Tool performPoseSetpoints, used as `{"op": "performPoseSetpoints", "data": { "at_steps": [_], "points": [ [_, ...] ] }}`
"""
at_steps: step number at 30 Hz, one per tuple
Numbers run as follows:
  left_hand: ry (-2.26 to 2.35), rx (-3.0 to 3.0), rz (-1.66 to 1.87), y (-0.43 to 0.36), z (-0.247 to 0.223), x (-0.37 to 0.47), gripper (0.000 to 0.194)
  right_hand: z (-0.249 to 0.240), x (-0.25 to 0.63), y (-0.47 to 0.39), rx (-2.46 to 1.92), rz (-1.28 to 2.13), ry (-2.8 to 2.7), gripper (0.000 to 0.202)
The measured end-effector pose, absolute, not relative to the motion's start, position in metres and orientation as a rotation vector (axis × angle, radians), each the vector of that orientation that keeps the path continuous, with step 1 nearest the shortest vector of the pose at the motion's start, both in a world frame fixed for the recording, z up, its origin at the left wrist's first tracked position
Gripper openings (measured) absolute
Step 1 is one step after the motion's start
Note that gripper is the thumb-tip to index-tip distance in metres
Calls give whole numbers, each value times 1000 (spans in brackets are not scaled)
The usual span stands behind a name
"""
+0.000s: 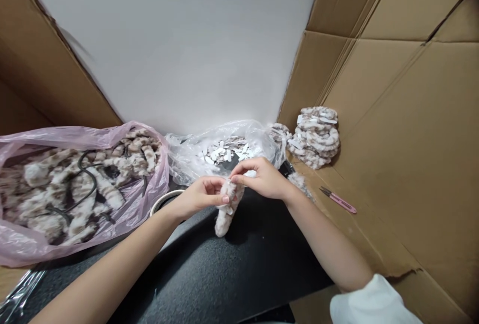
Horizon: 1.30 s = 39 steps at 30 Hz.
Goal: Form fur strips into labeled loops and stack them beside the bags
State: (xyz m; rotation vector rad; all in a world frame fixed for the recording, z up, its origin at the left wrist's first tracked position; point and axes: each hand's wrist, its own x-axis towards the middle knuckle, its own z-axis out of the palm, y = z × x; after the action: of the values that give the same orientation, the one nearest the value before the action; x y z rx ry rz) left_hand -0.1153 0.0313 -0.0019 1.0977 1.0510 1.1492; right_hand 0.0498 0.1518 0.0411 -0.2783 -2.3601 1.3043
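Observation:
A fluffy cream-and-brown fur band (223,222) hangs over the dark table, pinched near its top between the thumb and fingers of my left hand (205,197). My right hand (262,179) is closed in a pinch at the band's upper end, its fingertips almost meeting those of the left. What the right fingertips hold is too small to make out. A white piece, perhaps a tag (250,174), shows just under the right fingers. Behind my hands, a clear plastic bag (187,157) lies open with many small white tags (222,152) in it.
On the left, a pink plastic bag (162,164) holds fur strips and dark cords. Tagged fur bands (318,137) are stacked at the right by the cardboard wall (411,129). Pink thread snips (339,200) lie on cardboard. A roll of tape (164,198) sits behind my left wrist.

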Motion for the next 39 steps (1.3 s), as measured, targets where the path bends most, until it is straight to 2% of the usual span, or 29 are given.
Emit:
{"op": "performPoseSetpoints", "data": {
  "at_steps": [13, 22, 25, 30, 39],
  "points": [
    [1031, 1096, 1126, 32, -4, -114, 26, 47, 53, 148, -256, 1250, -2369, 6],
    [1138, 1216, 1129, 33, -6, -115, 18, 49, 56, 146, -160, 1155, -2476, 4],
    [1151, 1270, 1103, 34, -8, -116, 15, 46, 55, 146, -121, 1100, -2561, 17],
    [1153, 1269, 1085, 35, -9, -116, 21, 43, 53, 146, -107, 1045, -2605, 4],
    [1104, 1167, 1115, 33, -3, -114, 19, 49, 53, 144, -191, 1133, -2427, 8]
  ]
}}
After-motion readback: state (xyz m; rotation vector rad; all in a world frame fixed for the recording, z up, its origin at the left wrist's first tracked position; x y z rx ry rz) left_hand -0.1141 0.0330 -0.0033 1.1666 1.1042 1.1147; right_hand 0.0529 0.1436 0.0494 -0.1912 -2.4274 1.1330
